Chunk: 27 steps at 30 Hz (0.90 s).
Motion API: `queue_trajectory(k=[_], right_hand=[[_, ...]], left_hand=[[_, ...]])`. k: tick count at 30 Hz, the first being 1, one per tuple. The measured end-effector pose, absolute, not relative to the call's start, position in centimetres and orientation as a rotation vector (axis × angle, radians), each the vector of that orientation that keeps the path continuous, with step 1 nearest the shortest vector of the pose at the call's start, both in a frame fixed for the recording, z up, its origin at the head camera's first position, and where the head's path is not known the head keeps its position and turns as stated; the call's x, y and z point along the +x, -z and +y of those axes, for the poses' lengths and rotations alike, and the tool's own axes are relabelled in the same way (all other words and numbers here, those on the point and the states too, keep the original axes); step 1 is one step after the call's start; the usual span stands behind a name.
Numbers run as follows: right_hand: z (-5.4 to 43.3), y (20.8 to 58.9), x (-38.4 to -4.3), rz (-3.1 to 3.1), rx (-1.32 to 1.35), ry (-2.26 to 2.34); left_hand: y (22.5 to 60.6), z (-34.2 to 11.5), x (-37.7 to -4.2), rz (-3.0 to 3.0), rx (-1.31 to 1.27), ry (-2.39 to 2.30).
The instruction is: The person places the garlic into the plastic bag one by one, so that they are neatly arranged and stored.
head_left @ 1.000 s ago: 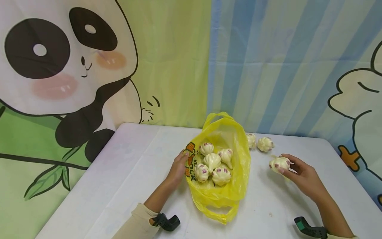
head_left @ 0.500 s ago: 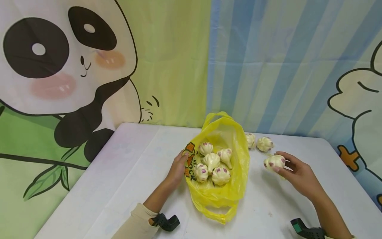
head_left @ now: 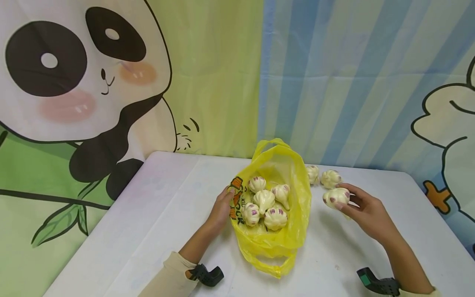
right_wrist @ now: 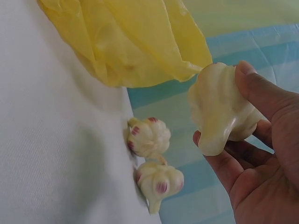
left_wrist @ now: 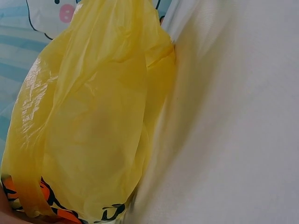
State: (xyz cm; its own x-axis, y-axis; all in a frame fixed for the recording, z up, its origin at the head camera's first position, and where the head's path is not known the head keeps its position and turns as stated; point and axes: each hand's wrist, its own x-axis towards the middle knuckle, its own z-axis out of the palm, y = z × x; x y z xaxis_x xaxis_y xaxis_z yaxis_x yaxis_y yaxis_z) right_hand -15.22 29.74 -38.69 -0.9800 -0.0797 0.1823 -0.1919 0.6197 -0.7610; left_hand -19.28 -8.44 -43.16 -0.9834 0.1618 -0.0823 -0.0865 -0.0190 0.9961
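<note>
Plainly, the bulb (head_left: 335,197) is in the air above the table (head_left: 167,202), just right of the bag (head_left: 299,212) and apart from it. The right hand (head_left: 369,212) pinches it between thumb and fingertips, the palm clear of it; in the right wrist view its stem pokes out between them. That pinch looks like the first weak point: the skin has a gloss, so a slack thumb or a knock could let the bulb slip and roll. The bag lies with its mouth open towards the person, and the left hand (head_left: 221,208) grips its printed left edge (the thumb shows, the fingers are out of sight behind the film). The film is thin and limp, so if that hold eases, the side could sag and narrow the mouth. Inside sit five bulbs (head_left: 264,201), bunched together; a tug on the edge might tip them towards the near handle (head_left: 276,272), which droops at the front and could snag a finger or the right wrist camera (head_left: 378,282). Farther back, two loose bulbs (head_left: 330,179) lie beside the bag, one partly hidden by its edge; a swing of the bag could nudge them towards the striped curtain (head_left: 326,82) behind the table.
</note>
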Motion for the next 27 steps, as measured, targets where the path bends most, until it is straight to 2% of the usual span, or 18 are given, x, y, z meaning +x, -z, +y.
queue_trajectory(k=[27], right_hand=[[25.6, 35.5, -17.4, -2.556, 0.412, -1.430]], left_hand=[[43.1, -8.5, -19.3, 2.043, 0.127, -2.144]])
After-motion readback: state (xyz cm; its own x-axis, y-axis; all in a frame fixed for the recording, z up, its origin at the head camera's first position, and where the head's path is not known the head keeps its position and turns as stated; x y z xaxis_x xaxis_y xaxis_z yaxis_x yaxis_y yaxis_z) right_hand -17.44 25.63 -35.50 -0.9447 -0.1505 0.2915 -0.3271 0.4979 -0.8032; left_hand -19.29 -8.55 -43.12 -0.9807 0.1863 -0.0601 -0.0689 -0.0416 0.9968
